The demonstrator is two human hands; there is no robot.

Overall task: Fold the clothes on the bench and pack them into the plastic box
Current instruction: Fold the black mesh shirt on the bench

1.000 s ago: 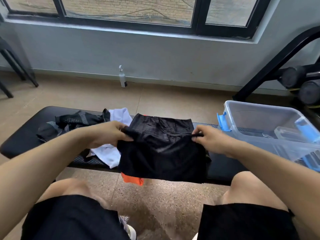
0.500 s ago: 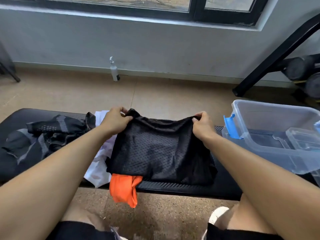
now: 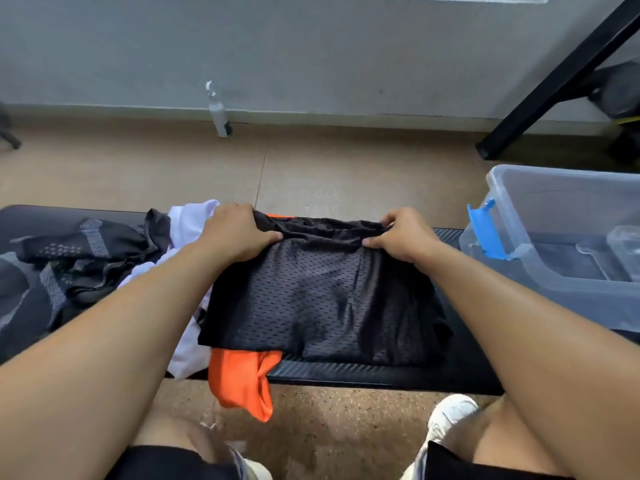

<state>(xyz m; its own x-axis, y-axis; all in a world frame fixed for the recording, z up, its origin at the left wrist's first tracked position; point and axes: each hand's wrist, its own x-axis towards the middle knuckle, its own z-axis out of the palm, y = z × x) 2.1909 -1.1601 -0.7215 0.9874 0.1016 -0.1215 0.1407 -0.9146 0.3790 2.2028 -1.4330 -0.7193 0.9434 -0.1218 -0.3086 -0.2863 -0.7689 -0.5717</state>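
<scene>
Knees in black shorts [image 3: 166,462] and a white shoe [image 3: 450,415] fill the nearest edge, at 6 o'clock, over a speckled floor [image 3: 346,427]. Just beyond runs the black padded desk [image 3: 381,374], stretching from 9 o'clock to 3 o'clock. An orange garment [image 3: 242,382] hangs over its near edge, its upper part tucked under the black mesh garment [image 3: 322,299], which lies folded flat at the centre of the desk. A white garment [image 3: 187,355] lies beside and partly under the mesh one, toward 9 o'clock, and further that way sits a crumpled black-and-grey patterned garment [image 3: 69,258].

Both forearms reach forward to the far edge of the mesh garment. The left hand [image 3: 239,233] has its grip closed on that edge at the 11 o'clock corner, thumb on top and fingers curled over the bunched fabric. The right hand [image 3: 405,237] grips the same edge at the 1 o'clock corner in the same way.

At 3 o'clock the clear plastic box [image 3: 561,244] rests on the desk's end, well apart from the mesh garment, a blue latch [image 3: 485,230] on its near side and a clear lid lying inside. No clothes show in it.

Farther off, at 12 o'clock, a pump bottle [image 3: 218,112] stands on tan tiles against the grey wall [image 3: 346,46]. A black slanted frame [image 3: 561,77] rises at 2 o'clock.
</scene>
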